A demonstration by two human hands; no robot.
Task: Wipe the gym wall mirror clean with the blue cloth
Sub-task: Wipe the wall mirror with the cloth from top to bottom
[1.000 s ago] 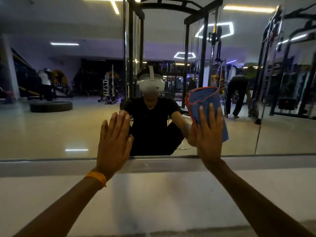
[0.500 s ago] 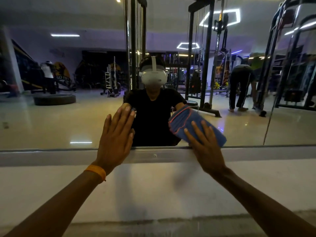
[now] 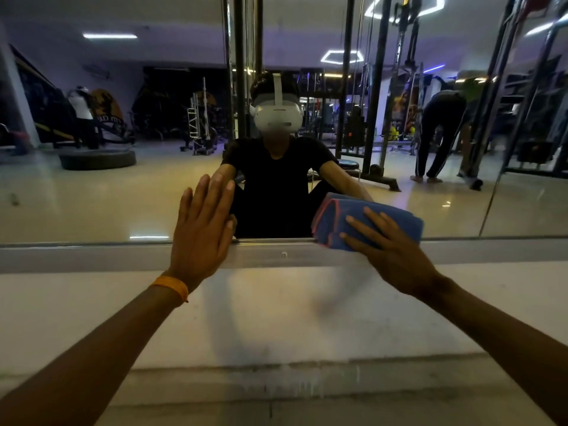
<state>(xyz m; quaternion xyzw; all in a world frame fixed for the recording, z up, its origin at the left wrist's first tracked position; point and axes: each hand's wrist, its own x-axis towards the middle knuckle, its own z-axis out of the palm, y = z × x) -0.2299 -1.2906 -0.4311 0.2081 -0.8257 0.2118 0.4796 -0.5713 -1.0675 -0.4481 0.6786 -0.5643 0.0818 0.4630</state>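
Observation:
The gym wall mirror (image 3: 92, 195) fills the upper half of the view, above a metal bottom rail. A folded blue cloth (image 3: 341, 224) with a red hem lies flat against the glass at the mirror's lower edge, right of centre. My right hand (image 3: 387, 250) presses on the cloth with fingers spread, pointing up and left. My left hand (image 3: 203, 232) rests flat on the glass to the left, fingers together and upright, an orange band on its wrist. My own reflection sits between the two hands.
A metal rail (image 3: 282, 255) runs along the mirror's foot, above a white wall strip (image 3: 276, 318) and a ledge below. A vertical seam (image 3: 491, 210) divides mirror panels on the right. Reflections show gym machines, a large tyre and other people.
My right hand has slid the cloth down the glass from about head height to the bottom rail and turned it sideways. My left hand has stayed flat on the mirror.

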